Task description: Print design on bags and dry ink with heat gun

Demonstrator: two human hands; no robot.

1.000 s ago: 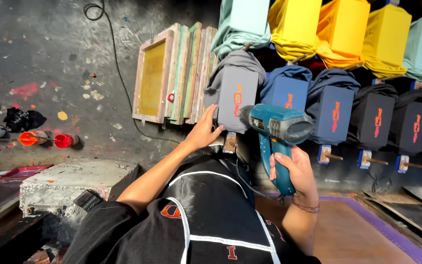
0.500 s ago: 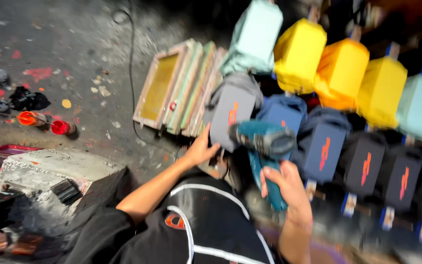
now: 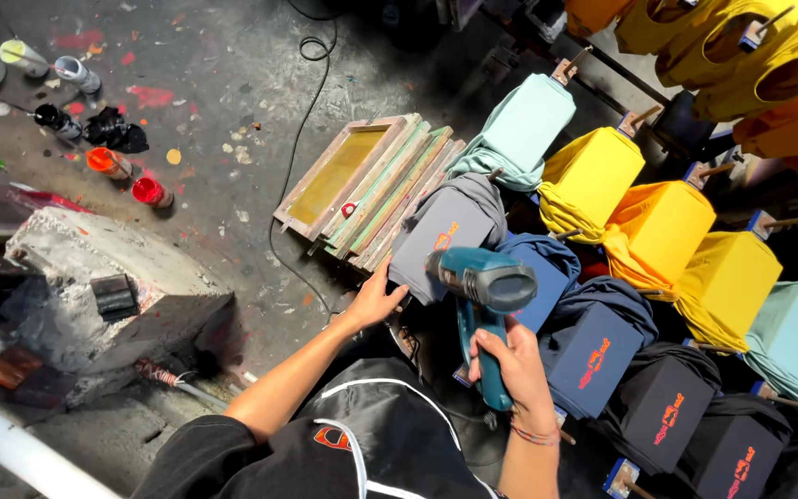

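screen-printing frames [image 3: 362, 185] | leaning stacked on floor, left of shirts | rectangular, yellow mesh (front 1), greenish edges

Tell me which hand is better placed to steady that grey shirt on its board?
Probably the left hand: it is empty and already touching the grey shirt at its lower edge. The right hand is wrapped around the teal heat gun.

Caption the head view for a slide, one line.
Right hand aims a teal heat gun at a grey printed shirt that the left hand touches, beside stacked screen frames.
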